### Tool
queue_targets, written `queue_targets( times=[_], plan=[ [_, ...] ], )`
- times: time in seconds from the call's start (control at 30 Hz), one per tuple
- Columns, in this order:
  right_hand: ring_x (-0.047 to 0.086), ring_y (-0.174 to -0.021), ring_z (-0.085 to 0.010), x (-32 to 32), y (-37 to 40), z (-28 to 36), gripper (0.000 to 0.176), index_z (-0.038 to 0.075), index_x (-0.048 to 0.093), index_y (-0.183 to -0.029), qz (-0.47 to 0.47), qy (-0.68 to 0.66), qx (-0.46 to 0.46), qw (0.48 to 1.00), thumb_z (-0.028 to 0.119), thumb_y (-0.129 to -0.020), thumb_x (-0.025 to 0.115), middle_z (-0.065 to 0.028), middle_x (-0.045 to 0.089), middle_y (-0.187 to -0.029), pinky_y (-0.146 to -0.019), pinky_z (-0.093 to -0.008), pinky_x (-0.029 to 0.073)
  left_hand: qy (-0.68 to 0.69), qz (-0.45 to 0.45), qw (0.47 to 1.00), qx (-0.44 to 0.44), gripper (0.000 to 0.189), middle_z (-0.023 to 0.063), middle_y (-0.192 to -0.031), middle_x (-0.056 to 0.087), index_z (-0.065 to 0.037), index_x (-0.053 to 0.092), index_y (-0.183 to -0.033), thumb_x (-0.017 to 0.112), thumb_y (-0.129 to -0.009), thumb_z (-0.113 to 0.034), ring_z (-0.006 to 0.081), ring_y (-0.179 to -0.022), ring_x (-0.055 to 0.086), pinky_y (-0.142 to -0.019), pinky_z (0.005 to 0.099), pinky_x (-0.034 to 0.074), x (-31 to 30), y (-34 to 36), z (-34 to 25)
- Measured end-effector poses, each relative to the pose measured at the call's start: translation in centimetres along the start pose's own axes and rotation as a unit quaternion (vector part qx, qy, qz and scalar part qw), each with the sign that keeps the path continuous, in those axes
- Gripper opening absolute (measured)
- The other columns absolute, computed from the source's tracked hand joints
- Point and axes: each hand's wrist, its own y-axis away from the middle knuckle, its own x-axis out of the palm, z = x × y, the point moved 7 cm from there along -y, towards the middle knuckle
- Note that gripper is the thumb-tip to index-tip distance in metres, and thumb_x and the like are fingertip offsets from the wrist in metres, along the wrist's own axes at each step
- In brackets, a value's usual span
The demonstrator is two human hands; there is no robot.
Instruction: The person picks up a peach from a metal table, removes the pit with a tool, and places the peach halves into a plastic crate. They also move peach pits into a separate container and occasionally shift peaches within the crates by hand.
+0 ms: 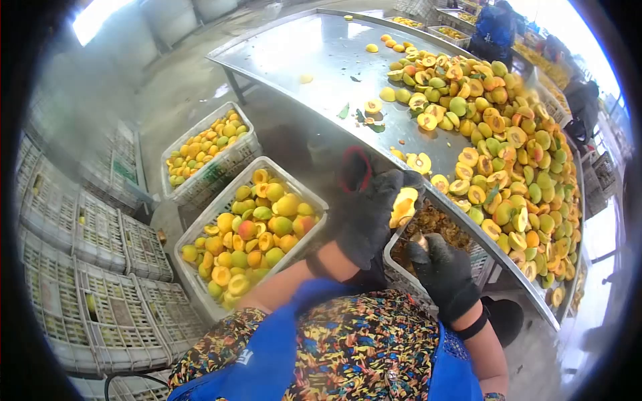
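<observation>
My left hand [368, 210], in a dark glove, holds a cut yellow peach half [403, 206] close by the table's front edge. My right hand [445, 271], gloved too, is closed a little below it. A small pale brown piece [420, 241] shows at its fingertips; I cannot tell what it is. Under both hands stands a crate of brown peach pits [440, 226], partly hidden by them. On the metal table [287, 57] beyond, a large heap of halved peaches [501, 147] covers the right side.
Left of my arm sits a white crate of peach halves [257, 234], with another filled crate [208, 150] behind it. Stacked plastic crates [100, 294] line the left side. A person in blue [493, 33] stands at the table's far end.
</observation>
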Motion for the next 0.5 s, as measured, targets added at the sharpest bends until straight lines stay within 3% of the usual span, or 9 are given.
queue_targets(
  times=[0.1, 0.13, 0.2, 0.27, 0.3, 0.33, 0.43, 0.47, 0.5],
  plan=[
    [0.064, -0.066, -0.0343, 1.5, 1.5, -2.0, 0.016, 0.008, 0.059, -0.091, 0.013, 0.082, 0.004, 0.997, 0.022, -0.084, 0.064, -0.0163, 0.064, -0.072, -0.053, -0.0418, 0.049, 0.156, -0.070, 0.984, -0.058, 0.025, 0.0077, -0.102, 0.063, -0.005, 0.059, -0.108, 0.055, -0.091, -0.023, 0.0179, -0.088, 0.061, -0.078, 0.0306, 0.050, -0.7, 0.4, -0.6],
    [0.064, -0.064, -0.0329, 1.7, 2.4, -3.9, 0.018, 0.012, 0.059, -0.101, 0.057, 0.191, 0.105, 0.974, 0.018, -0.084, 0.060, -0.0137, 0.063, -0.070, -0.053, -0.0430, 0.049, 0.205, -0.097, 0.971, -0.079, 0.026, 0.0069, -0.102, 0.063, -0.005, 0.059, -0.108, 0.056, -0.091, -0.024, 0.0176, -0.088, 0.061, -0.078, 0.0307, 0.050, -0.6, 0.5, 1.1],
    [0.064, -0.066, -0.0304, 4.7, 7.9, -10.0, 0.028, 0.015, 0.056, -0.112, 0.323, 0.383, 0.013, 0.865, 0.017, -0.084, 0.055, -0.0127, 0.062, -0.072, -0.053, -0.0415, 0.049, 0.314, -0.154, 0.928, -0.130, 0.029, 0.0053, -0.102, 0.063, -0.004, 0.059, -0.107, 0.059, -0.091, -0.027, 0.0169, -0.089, 0.060, -0.078, 0.0310, 0.050, -1.2, 1.3, 6.0],
    [0.064, -0.070, -0.0347, 5.5, 11.4, -12.5, 0.022, 0.017, 0.062, -0.108, 0.294, 0.379, -0.005, 0.878, 0.023, -0.092, 0.048, -0.0168, 0.063, -0.073, -0.060, -0.0458, 0.051, 0.515, -0.192, 0.813, -0.194, 0.024, 0.0078, -0.102, 0.062, -0.003, 0.059, -0.104, 0.062, -0.084, -0.016, 0.0216, -0.092, 0.060, -0.080, 0.0323, 0.049, -4.0, 4.0, 10.7],
    [0.064, -0.073, -0.0379, 6.6, 12.4, -15.7, 0.030, 0.011, 0.062, -0.105, 0.368, 0.332, 0.061, 0.866, 0.032, -0.093, 0.045, -0.0205, 0.064, -0.078, -0.065, -0.0475, 0.050, 0.600, -0.223, 0.736, -0.220, 0.024, 0.0091, -0.102, 0.062, -0.003, 0.059, -0.103, 0.063, -0.081, -0.010, 0.0240, -0.094, 0.060, -0.081, 0.0330, 0.049, -5.3, 5.5, 13.0],
    [0.063, -0.077, -0.0411, 5.8, 11.6, -16.3, 0.046, 0.003, 0.063, -0.099, 0.341, 0.266, 0.337, 0.837, 0.044, -0.093, 0.042, -0.0250, 0.064, -0.081, -0.067, -0.0481, 0.049, 0.456, -0.257, 0.827, -0.203, 0.023, 0.0094, -0.101, 0.062, -0.003, 0.059, -0.102, 0.063, -0.080, -0.009, 0.0238, -0.093, 0.060, -0.080, 0.0329, 0.049, -8.5, 7.9, 14.5],
    [0.064, -0.074, -0.0347, 7.6, 10.1, -14.7, 0.060, 0.001, 0.062, -0.089, 0.347, 0.180, 0.386, 0.836, 0.057, -0.090, 0.041, -0.0176, 0.065, -0.074, -0.068, -0.0466, 0.046, 0.373, -0.394, 0.793, -0.276, 0.026, 0.0044, -0.099, 0.062, -0.005, 0.058, -0.109, 0.047, -0.094, -0.023, 0.0152, -0.091, 0.060, -0.080, 0.0289, 0.049, -16.4, 18.2, 18.7],
    [0.062, -0.068, -0.0329, 8.5, 8.8, -13.9, 0.059, 0.001, 0.061, -0.089, 0.340, 0.143, 0.304, 0.878, 0.057, -0.090, 0.043, -0.0156, 0.062, -0.068, -0.063, -0.0450, 0.046, 0.350, -0.437, 0.796, -0.229, 0.024, 0.0039, -0.100, 0.062, -0.005, 0.058, -0.109, 0.049, -0.093, -0.020, 0.0142, -0.091, 0.059, -0.081, 0.0290, 0.049, -19.7, 22.1, 20.3],
    [0.060, -0.062, -0.0310, 9.0, 7.8, -13.1, 0.057, 0.001, 0.061, -0.089, 0.327, 0.103, 0.225, 0.912, 0.056, -0.089, 0.045, -0.0136, 0.060, -0.063, -0.059, -0.0433, 0.045, 0.047, -0.404, 0.875, -0.263, 0.026, 0.0042, -0.101, 0.062, -0.004, 0.059, -0.110, 0.047, -0.094, -0.020, 0.0139, -0.094, 0.059, -0.084, 0.0295, 0.048, -23.3, 26.4, 20.7]
  ],
)
